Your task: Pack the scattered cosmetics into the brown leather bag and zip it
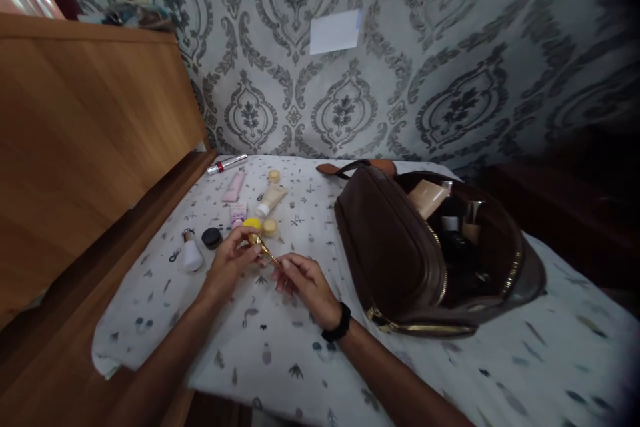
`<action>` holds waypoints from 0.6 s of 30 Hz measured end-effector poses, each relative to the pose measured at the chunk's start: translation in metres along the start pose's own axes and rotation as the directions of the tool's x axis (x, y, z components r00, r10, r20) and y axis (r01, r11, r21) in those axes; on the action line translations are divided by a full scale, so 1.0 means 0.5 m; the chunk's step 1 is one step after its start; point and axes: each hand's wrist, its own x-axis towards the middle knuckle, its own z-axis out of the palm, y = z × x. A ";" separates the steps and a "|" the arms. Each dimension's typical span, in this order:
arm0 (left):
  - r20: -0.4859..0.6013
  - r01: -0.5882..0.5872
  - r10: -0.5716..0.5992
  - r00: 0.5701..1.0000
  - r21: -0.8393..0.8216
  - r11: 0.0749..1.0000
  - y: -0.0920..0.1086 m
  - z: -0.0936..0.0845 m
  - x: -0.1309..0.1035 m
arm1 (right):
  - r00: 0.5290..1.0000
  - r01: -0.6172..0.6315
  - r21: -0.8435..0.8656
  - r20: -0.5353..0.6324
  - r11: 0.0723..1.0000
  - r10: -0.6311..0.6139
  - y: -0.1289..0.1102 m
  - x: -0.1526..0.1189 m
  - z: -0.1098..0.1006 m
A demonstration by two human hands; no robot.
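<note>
A shiny gold item [267,251], wide at one end and slender at the other, is held between both hands over the cloth; its exact kind is hard to make out. Fingers of my left hand [234,252] are closed around the wider end. My right hand [305,283], with a black band on the wrist, pinches the slender end. Just beyond my left fingers are a yellow round piece [253,222], a small cream-coloured jar [270,227] and a purple-and-white tube [239,213]. Left of that hand sit a black round jar [212,237] and a white bottle [191,255].
On the right stands an open brown bag [390,240] holding several cosmetics. Farther back lie a silver tube [227,164], a pink tube [233,187], a beige tube [272,200] and another small jar [273,176]. A wooden cabinet [95,127] borders the left; a patterned wall [340,107] rises behind.
</note>
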 end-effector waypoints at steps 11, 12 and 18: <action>-0.036 -0.025 0.036 0.999 0.264 0.964 -0.008 -0.013 -0.007 | 0.991 -0.016 0.149 -0.128 0.989 0.035 0.018 0.009 -0.004; -0.032 -0.023 0.032 0.999 0.267 0.964 -0.013 -0.019 -0.004 | 0.991 -0.010 0.164 -0.133 0.986 0.033 0.017 0.009 -0.005; -0.048 0.059 -0.046 0.998 0.297 0.953 -0.067 -0.060 0.023 | 0.978 0.017 0.303 -0.201 0.953 0.047 0.008 0.010 -0.010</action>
